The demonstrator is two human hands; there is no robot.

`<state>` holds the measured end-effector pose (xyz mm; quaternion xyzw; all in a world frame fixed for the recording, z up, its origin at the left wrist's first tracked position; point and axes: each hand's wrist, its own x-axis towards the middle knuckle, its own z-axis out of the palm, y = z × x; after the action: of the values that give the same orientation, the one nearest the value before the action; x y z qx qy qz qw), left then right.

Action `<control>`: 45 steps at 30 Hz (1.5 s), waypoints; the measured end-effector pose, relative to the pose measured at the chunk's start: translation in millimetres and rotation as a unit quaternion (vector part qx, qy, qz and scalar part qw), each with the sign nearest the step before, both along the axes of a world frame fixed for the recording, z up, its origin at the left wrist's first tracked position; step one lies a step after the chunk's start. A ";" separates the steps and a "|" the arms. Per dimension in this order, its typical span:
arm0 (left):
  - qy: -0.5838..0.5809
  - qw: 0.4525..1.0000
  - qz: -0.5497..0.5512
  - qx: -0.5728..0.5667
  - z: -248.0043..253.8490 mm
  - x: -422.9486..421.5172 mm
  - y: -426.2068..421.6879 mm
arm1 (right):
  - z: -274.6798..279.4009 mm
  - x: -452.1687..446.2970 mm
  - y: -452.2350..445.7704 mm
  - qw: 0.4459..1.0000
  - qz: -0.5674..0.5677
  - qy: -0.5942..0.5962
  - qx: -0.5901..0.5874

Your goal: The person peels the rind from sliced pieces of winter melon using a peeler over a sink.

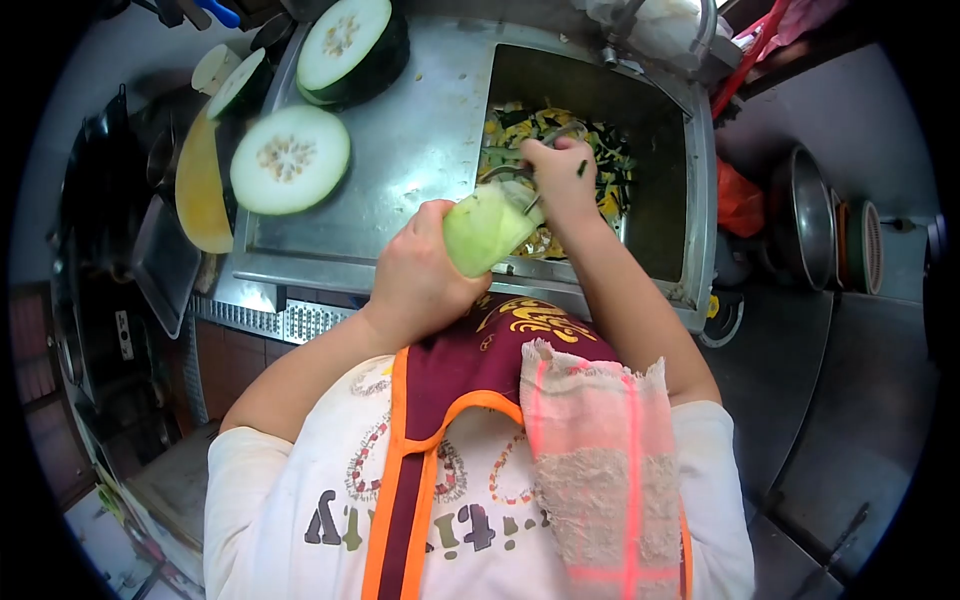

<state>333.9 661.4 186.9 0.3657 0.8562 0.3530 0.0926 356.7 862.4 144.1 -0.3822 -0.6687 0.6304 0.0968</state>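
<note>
My left hand (425,262) is wrapped round a pale green peeled piece of melon (487,232), held above the near edge of the sink. My right hand (563,180) is closed on the handle of a metal peeler (530,203), whose metal end meets the far right side of the melon piece. Below both hands, the sink (655,190) holds dark green and yellow peelings (612,150). Part of the peeler is hidden by my fingers.
On the steel counter (430,120) left of the sink lie a cut winter melon (355,50), a round winter melon slice (290,160) and a long yellow piece (203,190). A faucet (620,40) stands behind the sink. Metal bowls (805,220) lean at the right.
</note>
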 end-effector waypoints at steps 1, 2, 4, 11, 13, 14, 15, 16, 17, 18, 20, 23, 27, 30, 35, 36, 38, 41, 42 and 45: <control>0.002 1.000 -0.010 0.007 -1.0 0.3 -1.8 | -37.2 2.9 17.6 0.990 -0.068 -0.053 0.111; 0.006 1.000 -0.020 0.015 -1.6 0.9 -4.1 | -81.2 9.0 34.9 0.960 -0.136 -0.103 0.221; 0.001 0.999 -0.016 0.030 -1.8 -5.4 -6.2 | -140.5 44.9 60.0 0.887 -0.111 -0.128 0.430; -0.059 0.997 0.049 0.023 3.2 -22.2 -14.3 | -23.4 31.9 21.0 0.987 -0.130 0.069 -0.058; -0.049 0.998 0.035 0.025 3.4 -20.7 -13.4 | 26.0 24.8 11.7 0.996 0.009 0.089 0.004; -0.047 0.998 0.026 0.025 2.8 -19.5 -12.7 | 49.8 20.0 3.6 0.992 0.083 0.081 0.040; -0.045 0.998 0.018 0.026 2.1 -18.3 -11.3 | 62.8 16.0 -3.9 0.982 0.157 0.074 0.077; -0.039 0.999 0.010 0.018 3.2 -16.0 -9.7 | 66.8 15.1 -12.8 0.958 0.217 0.077 0.170; -0.033 0.999 0.002 0.010 5.9 -13.0 -8.2 | 69.8 16.6 -23.1 0.922 0.275 0.079 0.261; -0.027 1.000 -0.005 0.002 7.8 -11.5 -7.4 | 71.8 18.1 -30.1 0.873 0.330 0.080 0.349; -0.039 0.999 -0.024 -0.023 8.7 -12.1 -8.2 | 73.8 18.7 -37.2 0.863 0.350 0.061 0.358; -0.020 0.999 -0.039 0.007 4.2 -12.8 -10.0 | 69.4 15.3 -30.2 0.924 0.297 -0.001 0.240; -0.029 0.998 -0.030 0.038 -1.5 -16.4 -15.8 | 7.7 22.0 26.9 0.920 0.097 -0.047 0.377; -0.021 0.998 -0.028 0.050 -2.9 -18.7 -18.6 | -1.6 28.5 43.1 0.971 0.061 -0.071 0.219; -0.002 0.998 -0.039 0.053 -5.6 -21.6 -19.7 | 20.2 31.2 14.0 0.977 0.192 -0.019 -0.091; 0.000 0.998 -0.040 0.053 -5.2 -21.7 -19.8 | 20.8 31.3 11.9 0.970 0.220 0.000 -0.098; -0.007 0.998 -0.040 0.053 -2.5 -22.5 -20.2 | 12.6 30.8 14.2 0.983 0.154 0.020 -0.096; -0.014 0.998 -0.040 0.055 -1.9 -23.3 -21.8 | 12.9 31.0 21.7 0.994 0.093 0.032 -0.048; -0.015 0.997 -0.040 0.057 -2.0 -23.6 -22.4 | 4.4 32.6 32.0 0.997 0.040 0.029 -0.057; -0.036 0.997 -0.036 0.062 -6.2 -25.2 -26.5 | -0.4 36.9 47.8 0.997 -0.067 -0.029 0.020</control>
<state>308.7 634.9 180.7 0.3887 0.8151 0.4145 0.1130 393.6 910.2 143.7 -0.4422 -0.6570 0.5972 0.1268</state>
